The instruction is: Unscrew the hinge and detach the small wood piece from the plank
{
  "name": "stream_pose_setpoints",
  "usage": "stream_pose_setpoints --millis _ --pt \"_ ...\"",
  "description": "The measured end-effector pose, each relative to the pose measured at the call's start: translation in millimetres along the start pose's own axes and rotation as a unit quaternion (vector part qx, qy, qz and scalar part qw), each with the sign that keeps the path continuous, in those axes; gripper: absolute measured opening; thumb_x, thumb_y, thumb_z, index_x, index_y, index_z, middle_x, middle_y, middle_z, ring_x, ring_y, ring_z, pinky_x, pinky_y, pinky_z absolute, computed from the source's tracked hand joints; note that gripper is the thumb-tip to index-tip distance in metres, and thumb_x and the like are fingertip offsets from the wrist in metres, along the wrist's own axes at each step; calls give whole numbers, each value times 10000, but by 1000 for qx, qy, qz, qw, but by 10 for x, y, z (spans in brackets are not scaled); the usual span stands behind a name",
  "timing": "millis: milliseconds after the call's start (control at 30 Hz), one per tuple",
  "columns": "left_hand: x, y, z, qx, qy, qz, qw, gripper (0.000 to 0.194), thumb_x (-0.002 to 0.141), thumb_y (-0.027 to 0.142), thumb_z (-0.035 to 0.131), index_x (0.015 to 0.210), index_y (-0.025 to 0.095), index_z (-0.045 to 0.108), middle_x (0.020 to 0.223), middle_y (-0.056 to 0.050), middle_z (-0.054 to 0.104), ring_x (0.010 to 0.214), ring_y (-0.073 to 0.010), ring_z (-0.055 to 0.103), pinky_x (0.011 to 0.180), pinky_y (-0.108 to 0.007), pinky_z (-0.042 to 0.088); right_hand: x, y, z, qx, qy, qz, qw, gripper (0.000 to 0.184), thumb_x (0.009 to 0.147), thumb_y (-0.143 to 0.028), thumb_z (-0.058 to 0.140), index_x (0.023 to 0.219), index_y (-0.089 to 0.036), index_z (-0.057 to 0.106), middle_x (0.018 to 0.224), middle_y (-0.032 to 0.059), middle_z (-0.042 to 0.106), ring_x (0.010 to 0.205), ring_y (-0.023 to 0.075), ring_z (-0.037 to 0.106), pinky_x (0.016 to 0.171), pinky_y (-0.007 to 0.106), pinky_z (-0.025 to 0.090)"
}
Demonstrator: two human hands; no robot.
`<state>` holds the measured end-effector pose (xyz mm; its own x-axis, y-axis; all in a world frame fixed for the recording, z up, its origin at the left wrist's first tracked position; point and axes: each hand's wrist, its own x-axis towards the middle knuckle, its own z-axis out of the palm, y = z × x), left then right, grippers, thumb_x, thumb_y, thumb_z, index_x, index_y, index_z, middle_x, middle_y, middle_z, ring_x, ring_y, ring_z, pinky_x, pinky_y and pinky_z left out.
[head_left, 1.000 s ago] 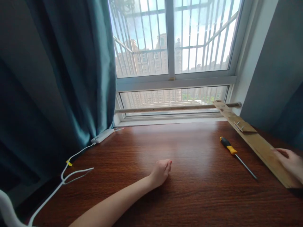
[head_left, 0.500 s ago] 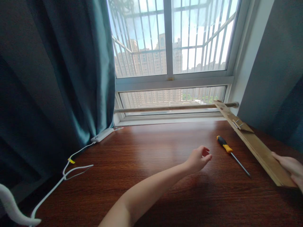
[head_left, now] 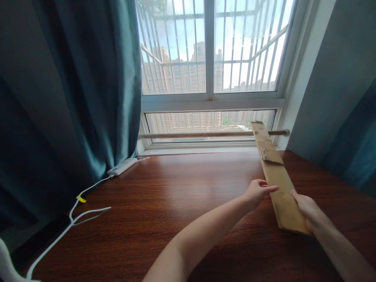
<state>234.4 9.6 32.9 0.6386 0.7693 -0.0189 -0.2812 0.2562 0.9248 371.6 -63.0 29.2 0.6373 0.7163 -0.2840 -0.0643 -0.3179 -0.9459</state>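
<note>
So, right hand (head_left: pixel 308 211) grips cardboard (head_left: pixel 284 203), left hand (head_left: pixel 257 192) at its opposite edge

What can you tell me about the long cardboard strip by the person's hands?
The tan, flat cardboard strip looks layered, with a raised piece across its far half and dark marks near its far end. Slim metal pins show there, nails or screws unclear. It slants away toward the window. The right hand holds its right edge; the left hand is at its left edge, thumb over the top face, contact uncertain.
</note>
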Motion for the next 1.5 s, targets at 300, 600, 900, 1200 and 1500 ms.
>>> stream_pose_setpoints --millis 300,600,900,1200,1500 --pt "-766 326 -702 -51 107 11 993 540 392 186 823 770 167 438 815 -25 562 794 -176 560 671 -289 434 -729 -50 873 35 -131 -30 990 233 796 -378 444 663 -195 497 606 72 617 530 205 575 519 303 455" --pt "-1520 595 -1373 -35 136 44 989 478 487 234 811 777 164 438 850 -53 587 824 -185 568 715 -302 458 -1124 173 1694 9 -187 -94 978 341 730 -543 444 690 -205 477 662 47 612 630 200 577 541 276 443" --pt "-1654 531 -1596 -48 157 48 985 460 501 201 803 765 162 428 852 -48 595 847 -178 559 714 -284 464 -1166 327 1924 -4 -200 -80 976 335 751 -527 402 694 -201 452 630 22 570 588 181 543 544 286 436" --pt "-1624 448 -1628 -76 127 50 988 449 529 173 791 786 160 423 854 -46 603 839 -178 582 756 -309 466 -1244 286 1864 9 -197 -57 979 270 799 -447 411 693 -200 440 689 42 598 705 204 594 578 283 462" --pt "-1552 350 -1608 -74 114 47 990 456 529 198 799 791 154 428 851 -56 614 834 -183 590 768 -319 458 -1198 291 1785 0 -186 -57 981 252 813 -398 401 683 -191 463 685 37 582 622 172 554 575 277 449"
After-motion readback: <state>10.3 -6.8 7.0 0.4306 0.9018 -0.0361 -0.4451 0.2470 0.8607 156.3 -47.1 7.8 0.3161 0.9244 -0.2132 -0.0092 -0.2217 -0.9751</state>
